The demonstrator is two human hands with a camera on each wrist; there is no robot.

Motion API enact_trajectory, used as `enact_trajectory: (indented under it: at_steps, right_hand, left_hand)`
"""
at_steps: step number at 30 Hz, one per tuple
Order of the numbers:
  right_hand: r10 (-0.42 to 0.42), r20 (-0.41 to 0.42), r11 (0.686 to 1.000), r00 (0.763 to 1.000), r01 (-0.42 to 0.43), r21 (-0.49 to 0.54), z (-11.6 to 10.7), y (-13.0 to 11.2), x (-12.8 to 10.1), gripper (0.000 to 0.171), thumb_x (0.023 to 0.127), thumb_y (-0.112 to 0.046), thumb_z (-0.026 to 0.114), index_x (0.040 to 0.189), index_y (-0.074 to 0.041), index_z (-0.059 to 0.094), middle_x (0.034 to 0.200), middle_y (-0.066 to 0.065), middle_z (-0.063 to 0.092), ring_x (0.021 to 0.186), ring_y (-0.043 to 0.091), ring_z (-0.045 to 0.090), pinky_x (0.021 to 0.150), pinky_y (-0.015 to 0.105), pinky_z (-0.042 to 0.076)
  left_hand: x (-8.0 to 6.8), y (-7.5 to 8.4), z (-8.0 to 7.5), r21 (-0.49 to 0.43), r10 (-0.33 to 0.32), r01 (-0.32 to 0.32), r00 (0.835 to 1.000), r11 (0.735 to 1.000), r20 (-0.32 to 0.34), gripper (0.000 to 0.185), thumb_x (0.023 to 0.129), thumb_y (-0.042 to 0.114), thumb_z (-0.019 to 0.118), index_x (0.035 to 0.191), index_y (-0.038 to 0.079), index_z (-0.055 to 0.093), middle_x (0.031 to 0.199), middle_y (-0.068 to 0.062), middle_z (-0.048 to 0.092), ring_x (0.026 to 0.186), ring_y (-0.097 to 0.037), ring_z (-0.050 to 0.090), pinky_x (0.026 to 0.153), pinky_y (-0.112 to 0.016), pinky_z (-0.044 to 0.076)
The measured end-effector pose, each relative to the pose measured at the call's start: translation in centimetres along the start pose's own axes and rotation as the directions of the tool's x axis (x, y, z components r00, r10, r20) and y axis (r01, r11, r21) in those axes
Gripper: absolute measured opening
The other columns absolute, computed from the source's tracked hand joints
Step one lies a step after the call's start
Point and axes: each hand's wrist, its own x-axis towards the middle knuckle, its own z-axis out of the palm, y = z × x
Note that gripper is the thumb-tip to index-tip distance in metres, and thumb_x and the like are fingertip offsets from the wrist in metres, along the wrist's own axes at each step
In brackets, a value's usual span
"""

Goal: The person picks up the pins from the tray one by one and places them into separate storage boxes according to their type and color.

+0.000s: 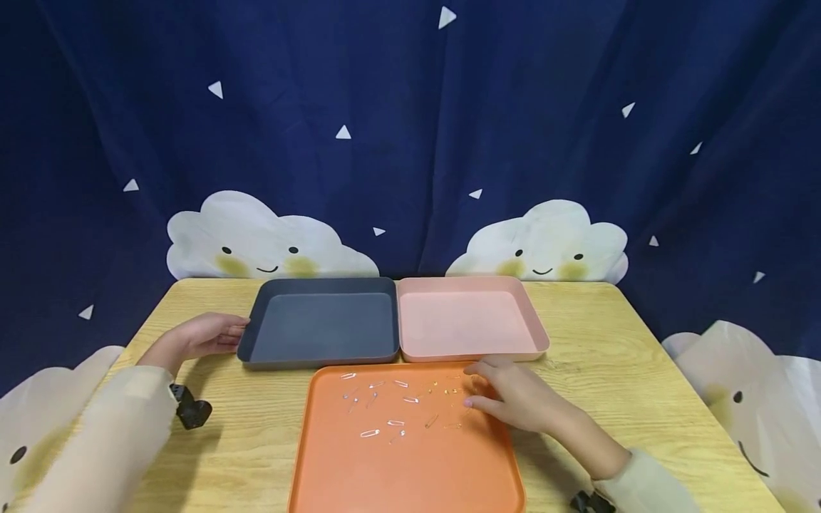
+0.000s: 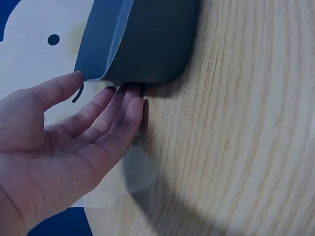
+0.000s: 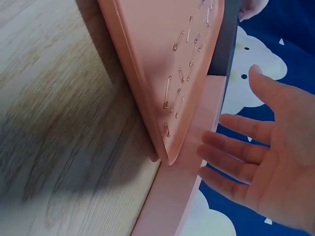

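Observation:
My left hand [image 1: 208,335] is at the left side of a dark grey tray [image 1: 327,324]. In the left wrist view its extended, slightly bent fingers [image 2: 120,120] reach the tray's corner, and the thumb is right at the rim. Over the far right corner of an orange tray [image 1: 410,477] hovers my right hand [image 1: 522,399], its fingers spread and nothing visible in them. Scattered on the orange tray lie several safety pins, silver ones [image 1: 370,433] mostly to the left and gold ones [image 1: 432,421] nearer the right hand. The right wrist view shows an upright-looking safety pin [image 3: 168,92] near the tray's corner.
A pink tray [image 1: 465,320] stands against the right side of the dark grey one, both behind the orange tray. All rest on a light wooden table [image 1: 603,342]. A navy curtain [image 1: 410,107] with printed clouds hangs behind the table.

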Motion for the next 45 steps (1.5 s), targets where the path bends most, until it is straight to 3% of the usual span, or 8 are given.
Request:
enact_trajectory:
  at_steps: [6,11,14,20,27,34,39,45]
  right_hand:
    - [-0.024,0.125,0.979,0.992,-0.002,0.202,0.1,0.3,0.5,0.042,0.091,-0.041,0.062,0.116,-0.007,0.064,0.112,0.005,0.068,0.099,0.02,0.066,0.085,0.033,0.055]
    - [-0.066,0.214,0.948,0.975,-0.006,0.319,-0.2,-0.1,1.3,0.042,0.091,-0.039,0.064,0.115,-0.005,0.064,0.108,0.006,0.069,0.095,0.019,0.065,0.081,0.03,0.055]
    - [-0.097,0.233,0.949,0.968,0.02,0.313,-0.1,-0.5,1.7,0.038,0.089,-0.034,0.067,0.113,-0.004,0.065,0.106,0.007,0.069,0.092,0.02,0.064,0.08,0.029,0.056]
    - [-0.115,0.265,0.951,0.957,0.029,0.308,0.4,-1.2,2.2,0.036,0.088,-0.031,0.069,0.11,-0.003,0.066,0.107,0.009,0.069,0.093,0.02,0.065,0.081,0.026,0.055]
    - [-0.157,0.234,0.945,0.96,0.077,0.317,0.6,-1.7,2.5,0.035,0.089,-0.029,0.068,0.111,-0.002,0.065,0.105,0.009,0.07,0.091,0.02,0.066,0.078,0.027,0.056]
    - [-0.126,0.286,0.95,0.95,0.033,0.31,0.4,-2.0,3.0,0.028,0.087,-0.022,0.07,0.108,-0.004,0.066,0.104,0.008,0.069,0.092,0.02,0.066,0.081,0.027,0.057]
    - [-0.205,0.28,0.95,0.938,0.122,0.288,0.7,-2.3,3.1,0.019,0.083,-0.014,0.073,0.1,-0.006,0.067,0.096,0.006,0.068,0.086,0.015,0.063,0.076,0.02,0.054]
    - [-0.279,0.254,0.95,0.926,0.228,0.214,1.8,-2.5,3.3,0.021,0.081,-0.023,0.077,0.095,-0.011,0.067,0.089,0.001,0.066,0.079,0.009,0.059,0.07,0.01,0.047]
  left_hand:
    - [0.5,-0.5,0.0,-0.107,-0.004,0.003,1.0,0.994,-0.007,0.054,0.103,0.023,0.038,0.14,-0.015,0.026,0.094,0.009,0.063,0.088,-0.001,0.061,0.08,-0.019,0.054]
    - [0.6,-0.4,-0.3,-0.111,-0.01,0.008,1.0,0.994,-0.022,0.059,0.103,0.022,0.038,0.144,-0.016,0.021,0.099,0.008,0.064,0.088,0.001,0.06,0.081,-0.018,0.054]
    - [0.6,-0.3,-0.4,-0.111,-0.009,0.006,1.0,0.994,-0.023,0.061,0.103,0.021,0.039,0.145,-0.017,0.016,0.102,0.007,0.064,0.088,0.002,0.059,0.082,-0.018,0.055]
    - [0.5,-0.2,-0.6,-0.147,0.004,-0.005,1.0,0.989,-0.007,0.062,0.101,0.017,0.044,0.144,-0.018,0.017,0.091,0.014,0.065,0.087,0.003,0.061,0.082,-0.017,0.056]
    - [0.6,-0.1,-0.9,-0.18,-0.001,0.0,1.0,0.984,-0.008,0.064,0.1,0.013,0.047,0.147,-0.015,0.015,0.091,0.015,0.065,0.087,0.003,0.062,0.083,-0.019,0.057]
    - [0.7,0.1,-0.9,-0.197,-0.03,0.026,0.999,0.98,-0.015,0.065,0.1,0.013,0.046,0.149,-0.011,0.011,0.089,0.014,0.063,0.085,0.001,0.06,0.082,-0.019,0.056]
    - [0.7,0.1,-0.8,-0.207,-0.025,0.02,0.999,0.978,-0.024,0.063,0.1,0.013,0.045,0.148,-0.012,0.013,0.087,0.014,0.064,0.084,0.001,0.061,0.08,-0.018,0.057]
    - [0.8,-0.2,-0.7,-0.255,-0.026,0.017,0.999,0.967,-0.034,0.06,0.099,0.014,0.046,0.146,-0.012,0.02,0.084,0.012,0.065,0.082,0.0,0.062,0.078,-0.019,0.057]
